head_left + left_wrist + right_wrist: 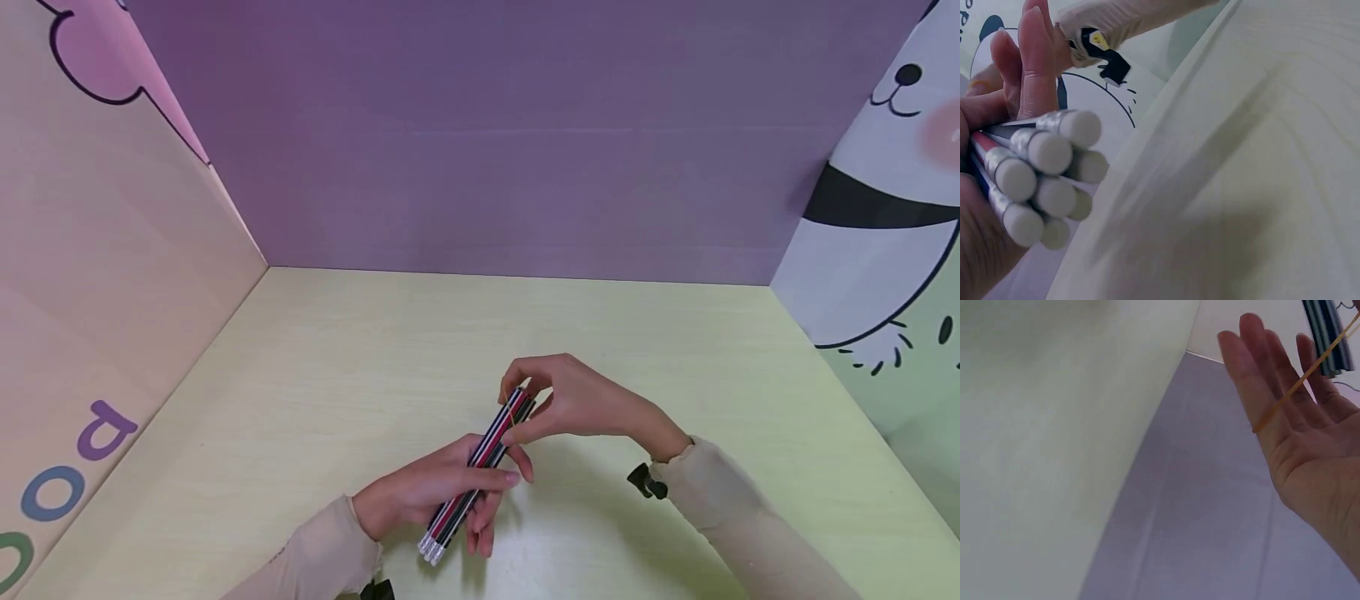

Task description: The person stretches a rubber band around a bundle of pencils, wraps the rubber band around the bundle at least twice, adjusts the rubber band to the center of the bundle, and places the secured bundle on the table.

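Note:
A bundle of striped pencils point(491, 443) with red, black and white lengths slants over the tabletop. My left hand point(431, 485) grips it across the middle, thumb on top. White eraser ends point(1049, 152) of several pencils face the left wrist camera, set in silvery ferrules. At the bundle's upper end, my right hand point(581, 400) holds a thin yellow-orange rubber band point(1304, 377), stretched between its fingers and thumb. The band loops over a finger and passes across the pencils' far ends point(1330, 344) in the right wrist view.
The pale wooden tabletop point(315, 358) lies below both hands. A purple panel point(487, 167) closes the back. Printed panels stand at the left point(135, 275) and right point(900, 275). A black clip-like piece point(647, 482) sits at the right sleeve.

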`<control>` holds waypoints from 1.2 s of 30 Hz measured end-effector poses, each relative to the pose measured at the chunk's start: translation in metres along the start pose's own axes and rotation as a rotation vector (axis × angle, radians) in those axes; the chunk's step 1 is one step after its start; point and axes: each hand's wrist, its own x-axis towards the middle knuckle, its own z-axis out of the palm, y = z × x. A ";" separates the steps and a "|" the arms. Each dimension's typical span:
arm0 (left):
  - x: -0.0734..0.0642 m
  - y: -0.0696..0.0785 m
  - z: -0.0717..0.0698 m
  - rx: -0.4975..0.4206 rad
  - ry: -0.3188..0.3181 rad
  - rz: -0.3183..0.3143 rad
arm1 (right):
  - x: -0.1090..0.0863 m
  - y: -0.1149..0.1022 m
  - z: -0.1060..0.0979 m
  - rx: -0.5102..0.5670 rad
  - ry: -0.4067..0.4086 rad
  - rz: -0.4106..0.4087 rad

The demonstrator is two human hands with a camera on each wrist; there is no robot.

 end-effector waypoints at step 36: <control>-0.007 0.011 -0.022 -0.014 0.258 0.040 | -0.017 0.037 0.025 0.478 0.232 0.043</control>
